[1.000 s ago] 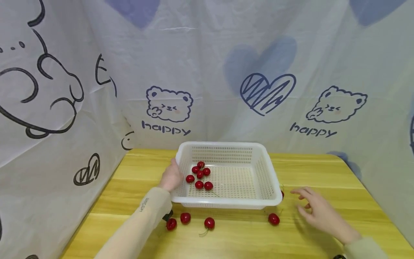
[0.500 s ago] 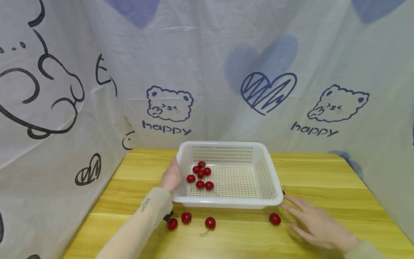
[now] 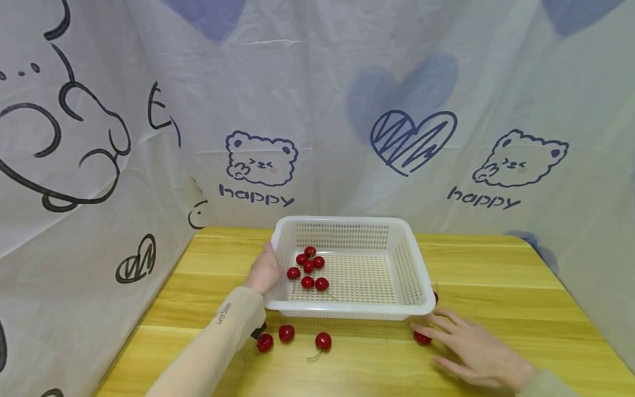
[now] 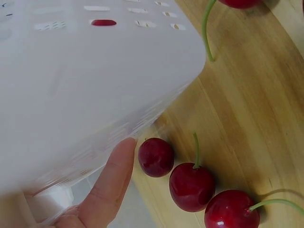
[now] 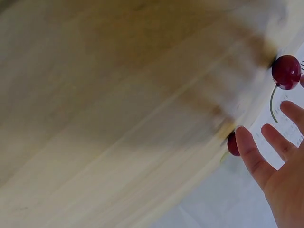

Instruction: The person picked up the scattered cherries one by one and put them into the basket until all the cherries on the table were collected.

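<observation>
– Left hand [image 3: 264, 270] grips the perforated basket [image 3: 347, 309]; right hand [image 3: 473, 350], fingers loosely spread, is at the nearest cherry [image 3: 422, 339] on the wooden table [image 3: 377, 366]

– Probably light, slick, easily bruised: pinch its sides gently

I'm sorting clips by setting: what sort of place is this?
Probably a small staged indoor corner: a wood-grained table against printed sheeting, with a white basket holding cherries.
</observation>
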The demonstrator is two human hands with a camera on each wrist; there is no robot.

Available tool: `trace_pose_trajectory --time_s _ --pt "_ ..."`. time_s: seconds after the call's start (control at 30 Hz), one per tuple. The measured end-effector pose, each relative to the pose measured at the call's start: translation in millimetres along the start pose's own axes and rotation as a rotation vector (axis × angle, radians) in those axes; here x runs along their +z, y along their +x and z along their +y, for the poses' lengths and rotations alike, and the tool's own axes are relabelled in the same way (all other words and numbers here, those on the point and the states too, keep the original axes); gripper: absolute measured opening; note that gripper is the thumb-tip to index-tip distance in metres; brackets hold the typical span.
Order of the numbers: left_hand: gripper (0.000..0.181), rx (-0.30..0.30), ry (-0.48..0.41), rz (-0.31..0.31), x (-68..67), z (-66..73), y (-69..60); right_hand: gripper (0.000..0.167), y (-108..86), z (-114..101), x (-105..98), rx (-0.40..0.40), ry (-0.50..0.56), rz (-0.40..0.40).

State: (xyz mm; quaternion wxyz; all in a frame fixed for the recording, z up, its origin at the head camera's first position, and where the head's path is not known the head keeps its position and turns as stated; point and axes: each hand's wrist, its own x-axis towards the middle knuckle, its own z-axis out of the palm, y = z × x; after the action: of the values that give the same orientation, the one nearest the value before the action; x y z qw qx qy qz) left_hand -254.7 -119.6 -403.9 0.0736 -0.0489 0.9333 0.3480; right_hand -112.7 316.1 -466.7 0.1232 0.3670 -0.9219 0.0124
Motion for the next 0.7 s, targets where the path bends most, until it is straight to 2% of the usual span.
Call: trace_pose_trajectory --time_s 0.3,0.43,0.57,0.7 --pt "0.074 -0.003 0.0 0.003 -0.7 1.3 -1.2 0.047 -0.7 -0.3 1.0 -0.023 -0.002 0.03" --pt "0.074 0.002 -0.001 0.006 -1.3 1.9 -2.3 0.043 -1.8 0.2 1.6 -0.006 0.012 0.002" --pt "0.072 0.0 -0.003 0.003 -0.8 2.4 -2.7 0.038 -2.6 2.5 1.1 0.01 0.073 -0.034" --pt "0.071 -0.002 -0.003 -0.003 -0.4 2.5 -2.9 0.032 -2.3 5.3 1.3 0.018 0.145 -0.034"
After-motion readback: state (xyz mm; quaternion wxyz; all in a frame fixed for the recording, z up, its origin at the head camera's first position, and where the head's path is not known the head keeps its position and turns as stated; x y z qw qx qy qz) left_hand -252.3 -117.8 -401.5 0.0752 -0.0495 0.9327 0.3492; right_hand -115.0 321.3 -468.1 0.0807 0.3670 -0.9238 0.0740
